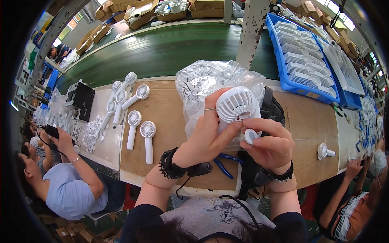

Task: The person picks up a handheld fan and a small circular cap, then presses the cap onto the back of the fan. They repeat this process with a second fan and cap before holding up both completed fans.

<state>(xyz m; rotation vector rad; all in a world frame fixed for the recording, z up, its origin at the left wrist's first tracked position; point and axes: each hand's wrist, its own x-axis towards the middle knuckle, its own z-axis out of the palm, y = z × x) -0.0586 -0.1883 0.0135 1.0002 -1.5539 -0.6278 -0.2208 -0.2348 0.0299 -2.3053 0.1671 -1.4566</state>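
My left hand (pixel 210 133) is closed round a white handheld fan (pixel 236 104), its slatted round head tilted up. In my right hand (pixel 270 146) a small round white cap with a grey centre (pixel 251 136) is pinched between thumb and fingers, just below the fan head. My right fingertips are at the lower edge of the fan's grille; whether they touch it I cannot tell. Behind both hands lies a clear plastic bag (pixel 194 87) of small white round parts. Blue-handled pliers (pixel 223 167) rest on the table under my left wrist.
Several finished-looking white fans (pixel 147 139) lie to the left, beside loose small parts (pixel 94 131) and a black box (pixel 80 101). Another fan (pixel 324 151) lies right. A blue crate (pixel 302 56) of white parts stands back right; a green conveyor belt (pixel 162 46) runs behind. Co-workers sit on both sides.
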